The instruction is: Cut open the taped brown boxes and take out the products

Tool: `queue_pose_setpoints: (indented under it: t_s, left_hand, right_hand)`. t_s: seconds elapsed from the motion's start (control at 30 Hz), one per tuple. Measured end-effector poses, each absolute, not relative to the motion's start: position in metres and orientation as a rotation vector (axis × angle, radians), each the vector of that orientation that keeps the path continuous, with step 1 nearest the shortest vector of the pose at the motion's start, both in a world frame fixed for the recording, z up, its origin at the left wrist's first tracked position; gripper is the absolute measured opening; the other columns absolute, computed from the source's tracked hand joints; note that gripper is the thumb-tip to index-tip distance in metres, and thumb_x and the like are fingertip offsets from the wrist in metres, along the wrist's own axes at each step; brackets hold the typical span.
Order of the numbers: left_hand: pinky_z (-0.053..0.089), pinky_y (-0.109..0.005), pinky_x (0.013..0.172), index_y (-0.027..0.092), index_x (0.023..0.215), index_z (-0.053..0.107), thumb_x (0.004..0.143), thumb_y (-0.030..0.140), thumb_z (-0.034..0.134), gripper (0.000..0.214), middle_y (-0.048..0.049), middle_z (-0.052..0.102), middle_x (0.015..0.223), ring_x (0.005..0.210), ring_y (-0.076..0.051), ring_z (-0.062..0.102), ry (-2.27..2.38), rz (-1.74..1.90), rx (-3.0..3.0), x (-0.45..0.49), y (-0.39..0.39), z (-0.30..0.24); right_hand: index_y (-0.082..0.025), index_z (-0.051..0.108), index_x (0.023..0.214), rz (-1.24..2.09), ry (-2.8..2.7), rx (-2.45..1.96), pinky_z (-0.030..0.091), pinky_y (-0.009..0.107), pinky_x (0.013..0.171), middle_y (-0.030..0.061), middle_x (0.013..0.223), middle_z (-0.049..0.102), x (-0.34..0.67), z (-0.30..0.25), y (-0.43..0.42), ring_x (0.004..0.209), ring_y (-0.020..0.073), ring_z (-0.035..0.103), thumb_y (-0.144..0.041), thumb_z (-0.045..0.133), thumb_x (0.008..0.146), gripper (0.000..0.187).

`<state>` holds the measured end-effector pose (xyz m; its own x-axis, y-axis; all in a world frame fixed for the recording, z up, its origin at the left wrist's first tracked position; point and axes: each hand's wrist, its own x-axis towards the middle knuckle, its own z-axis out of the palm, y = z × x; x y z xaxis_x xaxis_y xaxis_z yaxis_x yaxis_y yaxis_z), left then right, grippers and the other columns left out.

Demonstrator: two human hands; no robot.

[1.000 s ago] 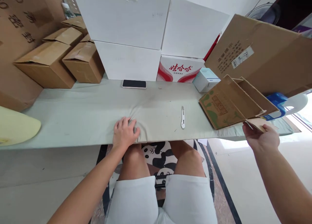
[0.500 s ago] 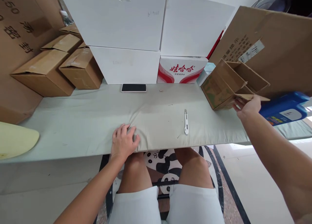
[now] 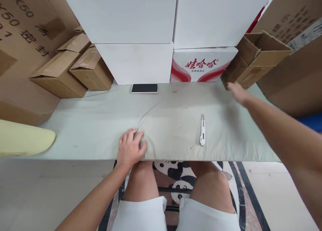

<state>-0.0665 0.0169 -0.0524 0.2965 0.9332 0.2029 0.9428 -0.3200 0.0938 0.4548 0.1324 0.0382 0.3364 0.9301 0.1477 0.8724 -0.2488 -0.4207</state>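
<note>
My left hand (image 3: 130, 146) lies on the cloth-covered table (image 3: 100, 123) near its front edge, fingers spread, holding nothing. My right hand (image 3: 238, 93) is blurred by motion at the lower front of an open cardboard box (image 3: 254, 75). Whether it touches that box I cannot tell. The box stands upright with its top flaps apart, against the large carton on the right. A white utility knife (image 3: 202, 130) rests on the cloth between my hands, nearer the right one. Beyond it, a phone (image 3: 144, 88) lies face up by the white boxes.
White boxes (image 3: 133, 63) are stacked along the back, one with red print (image 3: 201, 65). Small closed cardboard boxes (image 3: 57, 70) stand at the left beside a large carton (image 3: 22, 100). A pale yellow object (image 3: 25, 137) juts in at left; something blue (image 3: 313, 122) shows at right.
The open cardboard box has moved back against the white boxes and turned more upright. My right hand has left its flap and is lower at its front. The view has shifted; my left hand stays put.
</note>
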Motion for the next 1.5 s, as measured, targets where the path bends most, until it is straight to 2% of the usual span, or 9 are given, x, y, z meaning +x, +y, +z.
queue_pose_setpoints:
  t_s: [0.13,0.33,0.5,0.67,0.77,0.87,1.1,1.33,1.5]
  left_hand:
    - [0.047,-0.056,0.113,0.022,0.127,0.075,0.093,0.033,0.056,0.04,-0.0178,0.068,0.134,0.137,-0.04,0.057,-1.84,-0.364,-2.507,-0.062,0.013,-0.048]
    - [0.042,-0.056,0.119,0.022,0.133,0.072,0.092,0.033,0.061,0.044,-0.0167,0.065,0.139,0.142,-0.039,0.052,-1.935,-0.318,-2.557,-0.057,0.006,-0.043]
    - [0.039,-0.054,0.123,0.024,0.131,0.071,0.09,0.034,0.066,0.043,-0.0137,0.062,0.142,0.143,-0.036,0.052,-2.057,-0.349,-2.628,-0.063,0.006,-0.036]
    - [0.053,-0.042,0.108,0.025,0.127,0.068,0.089,0.03,0.066,0.039,-0.0094,0.066,0.121,0.117,-0.027,0.067,-2.326,-0.431,-2.577,-0.099,0.078,0.006]
    - [0.048,-0.05,0.114,0.019,0.131,0.062,0.093,0.031,0.059,0.039,-0.0173,0.058,0.135,0.131,-0.033,0.061,-2.402,-0.528,-2.354,-0.132,0.154,0.042]
    - [0.042,-0.056,0.117,0.021,0.127,0.061,0.088,0.035,0.066,0.041,-0.0191,0.056,0.143,0.142,-0.039,0.052,-2.468,-0.619,-2.013,-0.162,0.221,0.074]
    - [0.023,-0.066,0.117,0.014,0.147,0.047,0.079,0.06,0.075,0.087,-0.0247,0.05,0.152,0.151,-0.044,0.041,-2.576,-0.623,-1.703,-0.177,0.284,0.1]
    - [0.038,-0.053,0.118,0.021,0.128,0.044,0.084,0.049,0.077,0.062,-0.0179,0.047,0.148,0.142,-0.033,0.049,-2.582,-0.599,-1.652,-0.168,0.302,0.08]
    - [0.043,-0.051,0.115,0.021,0.129,0.038,0.086,0.041,0.078,0.062,-0.017,0.039,0.146,0.136,-0.031,0.054,-2.641,-0.677,-1.588,-0.163,0.291,0.078]
  right_hand:
    - [-0.025,0.062,0.14,0.308,-1.733,-2.072,0.031,0.058,0.128,0.0122,0.166,0.046,0.393,-0.015,0.061,0.157,0.035,0.039,-0.047,0.048,0.099,0.049]
    - [-0.016,0.061,0.14,0.193,-1.7,-2.217,0.043,0.056,0.123,0.021,0.156,0.055,0.327,-0.049,-0.034,0.147,0.0394,0.052,-0.056,0.03,0.096,0.067]
    - [-0.017,0.064,0.139,0.214,-1.682,-2.428,0.046,0.059,0.119,0.0167,0.153,0.06,0.307,-0.037,-0.033,0.145,0.0402,0.053,-0.061,0.017,0.093,0.079]
    - [-0.02,0.064,0.14,0.267,-1.671,-2.481,0.043,0.058,0.12,0.0155,0.156,0.057,0.303,-0.031,-0.032,0.148,0.0391,0.049,-0.062,0.011,0.093,0.082]
    - [-0.022,0.064,0.139,0.263,-1.68,-2.47,0.044,0.06,0.118,0.0149,0.156,0.057,0.304,-0.033,-0.032,0.148,0.0397,0.05,-0.064,0.009,0.094,0.083]
    - [-0.024,0.064,0.136,0.222,-1.695,-2.446,0.046,0.062,0.115,0.0147,0.153,0.06,0.307,-0.037,-0.032,0.145,0.041,0.052,-0.065,0.008,0.094,0.081]
    - [-0.022,0.065,0.132,0.127,-1.731,-2.393,0.05,0.064,0.109,0.0157,0.147,0.063,0.311,-0.046,-0.031,0.14,0.0413,0.057,-0.066,0.013,0.096,0.077]
    - [-0.016,0.066,0.135,0.077,-1.735,-2.429,0.048,0.066,0.11,0.0183,0.148,0.062,0.312,-0.048,-0.03,0.138,0.0432,0.057,-0.067,0.013,0.095,0.084]
    - [-0.016,0.064,0.136,0.116,-1.732,-2.45,0.046,0.063,0.113,0.0193,0.149,0.06,0.309,-0.045,-0.03,0.14,0.0425,0.055,-0.067,0.016,0.094,0.081]
